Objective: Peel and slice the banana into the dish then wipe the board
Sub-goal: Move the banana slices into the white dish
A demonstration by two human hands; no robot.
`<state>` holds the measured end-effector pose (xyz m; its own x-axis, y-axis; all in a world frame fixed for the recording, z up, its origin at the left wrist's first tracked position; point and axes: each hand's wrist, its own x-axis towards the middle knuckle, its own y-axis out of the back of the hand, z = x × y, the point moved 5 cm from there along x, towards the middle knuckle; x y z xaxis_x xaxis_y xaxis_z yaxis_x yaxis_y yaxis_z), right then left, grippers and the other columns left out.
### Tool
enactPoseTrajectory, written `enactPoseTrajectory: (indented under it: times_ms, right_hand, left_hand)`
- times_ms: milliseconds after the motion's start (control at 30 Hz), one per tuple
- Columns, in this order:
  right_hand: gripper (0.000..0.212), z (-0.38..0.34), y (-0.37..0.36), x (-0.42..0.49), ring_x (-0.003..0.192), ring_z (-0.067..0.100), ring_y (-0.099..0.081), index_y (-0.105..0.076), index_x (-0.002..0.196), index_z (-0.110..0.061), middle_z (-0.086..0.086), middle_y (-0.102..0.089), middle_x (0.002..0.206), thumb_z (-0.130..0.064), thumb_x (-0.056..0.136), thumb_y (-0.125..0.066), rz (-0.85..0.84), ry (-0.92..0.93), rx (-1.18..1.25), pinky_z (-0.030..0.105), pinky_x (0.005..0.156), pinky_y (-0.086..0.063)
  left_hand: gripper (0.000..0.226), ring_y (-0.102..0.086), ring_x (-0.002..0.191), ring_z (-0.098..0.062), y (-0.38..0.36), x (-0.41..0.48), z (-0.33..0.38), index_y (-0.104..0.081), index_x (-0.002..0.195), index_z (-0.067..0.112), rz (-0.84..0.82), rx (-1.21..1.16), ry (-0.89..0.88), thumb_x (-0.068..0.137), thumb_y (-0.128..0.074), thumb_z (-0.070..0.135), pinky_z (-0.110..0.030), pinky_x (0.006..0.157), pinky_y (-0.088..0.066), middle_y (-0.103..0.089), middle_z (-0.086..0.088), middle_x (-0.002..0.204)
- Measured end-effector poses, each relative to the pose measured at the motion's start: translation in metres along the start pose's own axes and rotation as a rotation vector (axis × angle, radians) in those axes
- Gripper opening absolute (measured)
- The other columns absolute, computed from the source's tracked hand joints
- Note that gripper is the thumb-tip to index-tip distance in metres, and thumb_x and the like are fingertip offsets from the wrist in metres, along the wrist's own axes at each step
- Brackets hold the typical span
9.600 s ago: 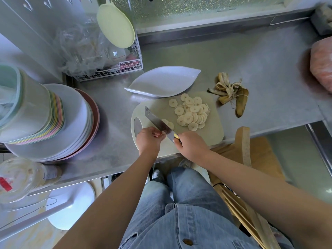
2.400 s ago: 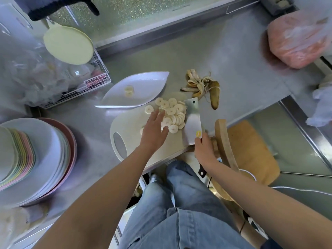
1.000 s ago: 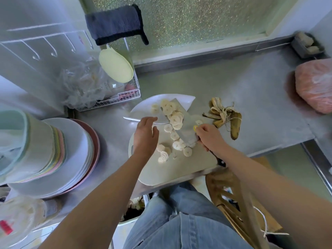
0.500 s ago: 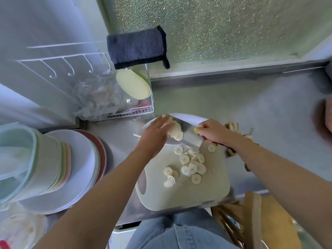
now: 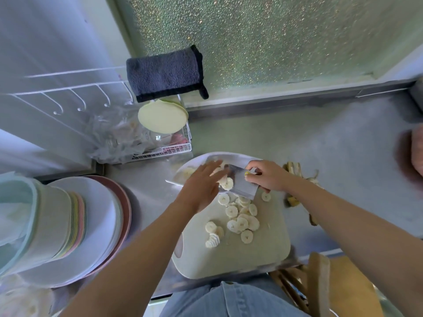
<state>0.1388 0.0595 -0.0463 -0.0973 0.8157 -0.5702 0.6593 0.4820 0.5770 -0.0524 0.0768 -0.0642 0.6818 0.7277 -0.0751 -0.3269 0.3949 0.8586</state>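
Hands: left hand [image 5: 201,188] flat, fingers straight, brushing banana slices [image 5: 226,184] off the cleaver [image 5: 241,185]; right hand [image 5: 266,177] grips the cleaver close by the blade, tilting it over the white dish [image 5: 231,156] at frame centre. Step looks like moving slices to the dish. To do it well: hold the blade over the rim, tilt it down, sweep away from the cutting edge so nothing drops on the counter. Counts: one cleaver, one dish, one cutting board [image 5: 240,257] lower centre, one peel [image 5: 295,170] centre right. About fifteen slices on the board, overlap blocks an exact count; one on the blade; at least one in the dish.
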Motion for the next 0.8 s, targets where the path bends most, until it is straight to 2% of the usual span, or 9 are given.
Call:
enactPoseTrajectory:
  times_ms: [133, 200, 267, 333, 433, 533, 600, 700, 800]
  right_hand:
    - [0.023, -0.002, 0.002, 0.005, 0.047, 0.012, -0.052, -0.057, 0.115, -0.013, -0.003, -0.054, 0.061, -0.02, 0.095, -0.049, 0.011, -0.007, -0.085, 0.029, 0.064, -0.043]
    - [0.029, -0.004, 0.005, 0.008, 0.058, 0.007, -0.048, -0.057, 0.121, -0.01, -0.002, -0.055, 0.078, -0.021, 0.096, -0.048, 0.043, -0.024, -0.132, 0.027, 0.068, -0.038]
    - [0.032, -0.005, 0.007, 0.008, 0.076, 0.015, -0.053, -0.056, 0.125, -0.011, 0.001, -0.056, 0.093, -0.022, 0.097, -0.048, 0.07, -0.03, -0.149, 0.028, 0.075, -0.038]
    - [0.033, -0.004, 0.009, 0.006, 0.087, 0.018, -0.052, -0.056, 0.127, -0.014, -0.001, -0.056, 0.099, -0.024, 0.097, -0.048, 0.084, -0.029, -0.145, 0.029, 0.078, -0.039]
    - [0.032, 0.0, 0.012, 0.003, 0.082, 0.012, -0.052, -0.059, 0.124, -0.016, -0.004, -0.058, 0.097, -0.026, 0.095, -0.05, 0.122, -0.015, -0.135, 0.025, 0.074, -0.036]
    - [0.028, 0.003, 0.014, 0.001, 0.068, 0.002, -0.048, -0.062, 0.118, -0.016, -0.01, -0.054, 0.085, -0.026, 0.095, -0.05, 0.16, -0.006, -0.14, 0.025, 0.069, -0.035]
    - [0.028, 0.004, 0.014, 0.0, 0.067, 0.003, -0.049, -0.062, 0.117, -0.017, -0.01, -0.055, 0.084, -0.027, 0.095, -0.049, 0.174, -0.008, -0.146, 0.026, 0.068, -0.037]
    - [0.028, 0.007, 0.017, -0.004, 0.069, 0.009, -0.051, -0.061, 0.117, -0.017, -0.011, -0.055, 0.081, -0.028, 0.094, -0.049, 0.197, -0.021, -0.157, 0.027, 0.066, -0.039]
    - [0.026, 0.018, 0.021, -0.009, 0.066, 0.01, -0.053, -0.062, 0.114, -0.02, -0.014, -0.054, 0.073, -0.029, 0.093, -0.05, 0.239, -0.061, -0.154, 0.029, 0.065, -0.043]
  left_hand:
    - [0.055, -0.036, 0.139, -0.035, -0.017, 0.0, 0.011, -0.049, 0.139, 0.017, -0.105, 0.164, -0.186, 0.086, -0.06, 0.009, -0.051, 0.11, -0.033, -0.038, -0.01, 0.151]
    - [0.061, -0.045, 0.132, -0.037, -0.019, -0.002, 0.007, -0.054, 0.134, 0.014, -0.129, 0.251, -0.189, 0.076, -0.071, 0.006, -0.053, 0.103, -0.042, -0.047, -0.012, 0.145]
    - [0.068, -0.053, 0.125, -0.037, -0.016, -0.004, -0.003, -0.058, 0.13, 0.013, -0.122, 0.305, -0.146, 0.066, -0.077, 0.003, -0.052, 0.096, -0.049, -0.054, -0.011, 0.139]
    - [0.07, -0.052, 0.126, -0.037, -0.012, -0.009, -0.013, -0.057, 0.132, 0.014, -0.111, 0.326, -0.099, 0.066, -0.077, 0.004, -0.051, 0.097, -0.047, -0.052, -0.01, 0.14]
    - [0.067, -0.044, 0.133, -0.037, -0.005, -0.015, -0.016, -0.049, 0.14, 0.014, -0.086, 0.308, -0.038, 0.077, -0.07, 0.005, -0.051, 0.105, -0.038, -0.044, -0.011, 0.147]
    - [0.064, -0.051, 0.126, -0.037, -0.008, -0.01, -0.003, -0.054, 0.135, 0.011, -0.085, 0.286, -0.09, 0.074, -0.073, 0.007, -0.051, 0.101, -0.043, -0.05, -0.014, 0.142]
    - [0.06, -0.049, 0.129, -0.036, -0.013, -0.006, 0.006, -0.052, 0.136, 0.01, -0.104, 0.287, -0.14, 0.078, -0.07, 0.011, -0.051, 0.103, -0.041, -0.047, -0.014, 0.144]
    - [0.061, -0.028, 0.144, -0.03, -0.021, -0.01, 0.003, -0.035, 0.147, 0.01, -0.158, 0.34, -0.087, 0.091, -0.057, 0.019, -0.049, 0.115, -0.025, -0.028, -0.01, 0.156]
    - [0.061, -0.035, 0.14, -0.032, -0.02, -0.019, -0.008, -0.044, 0.142, 0.009, -0.181, 0.412, -0.019, 0.086, -0.063, 0.02, -0.049, 0.113, -0.027, -0.036, -0.011, 0.152]
